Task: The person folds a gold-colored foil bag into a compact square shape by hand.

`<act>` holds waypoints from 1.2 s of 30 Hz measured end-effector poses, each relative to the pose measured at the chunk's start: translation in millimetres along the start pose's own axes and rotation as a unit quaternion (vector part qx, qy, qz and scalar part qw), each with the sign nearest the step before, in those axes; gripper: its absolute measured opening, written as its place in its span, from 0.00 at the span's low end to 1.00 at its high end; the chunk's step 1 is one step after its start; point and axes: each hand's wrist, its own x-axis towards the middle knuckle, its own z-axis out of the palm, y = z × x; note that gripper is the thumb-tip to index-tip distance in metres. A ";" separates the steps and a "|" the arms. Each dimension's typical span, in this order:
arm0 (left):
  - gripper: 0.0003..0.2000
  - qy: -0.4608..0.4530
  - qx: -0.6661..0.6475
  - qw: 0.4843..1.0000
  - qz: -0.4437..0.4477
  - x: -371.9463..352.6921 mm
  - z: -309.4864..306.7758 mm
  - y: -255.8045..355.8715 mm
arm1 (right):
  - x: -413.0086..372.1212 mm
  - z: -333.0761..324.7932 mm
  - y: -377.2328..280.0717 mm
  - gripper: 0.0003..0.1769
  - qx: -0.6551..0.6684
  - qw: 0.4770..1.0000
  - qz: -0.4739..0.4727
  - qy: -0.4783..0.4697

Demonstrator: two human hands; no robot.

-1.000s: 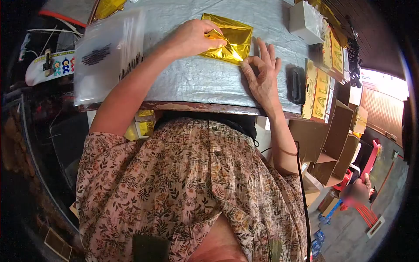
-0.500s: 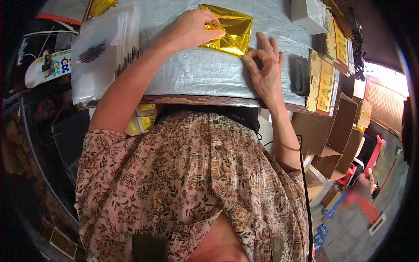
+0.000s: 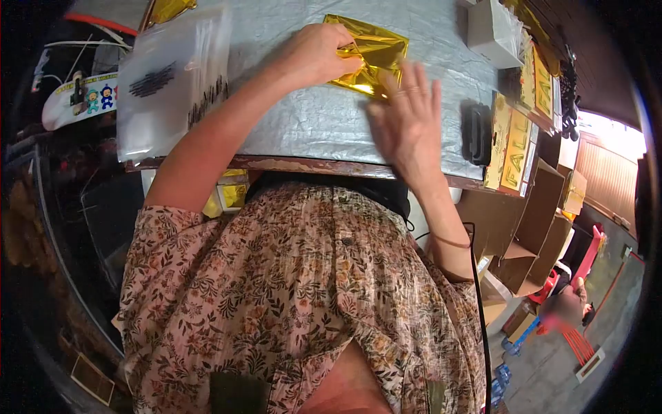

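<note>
A shiny gold foil piece (image 3: 383, 47), folded flat into a rectangle, lies on the silver-covered table (image 3: 303, 127). My left hand (image 3: 323, 54) reaches over its left side, thumb and fingers closed on a creased part of the foil. At the lower right corner of the foil is my right hand (image 3: 412, 121), its fingers stretched out and partly blurred by motion. The right fingertips overlap the foil's edge in this view, with nothing held in them.
Clear plastic bags (image 3: 165, 90) with black marks lie on the left. On the right stand a black object (image 3: 476, 131), a white box (image 3: 495, 34) and cards reading FALL (image 3: 514, 148). Cardboard boxes (image 3: 538, 207) are beyond the table's right edge. A person (image 3: 562, 310) is farther off.
My right hand has gone from a thumb-and-finger pinch at the foil's corner to outstretched fingers, slightly over the edge. My left hand keeps its hold. The whole view has shifted slightly.
</note>
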 end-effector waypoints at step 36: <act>0.12 0.204 0.030 0.977 -0.062 -79.3 2.5 -5.5 | 1.8 17.5 -11.9 0.43 0.048 0.992 -0.031 -0.111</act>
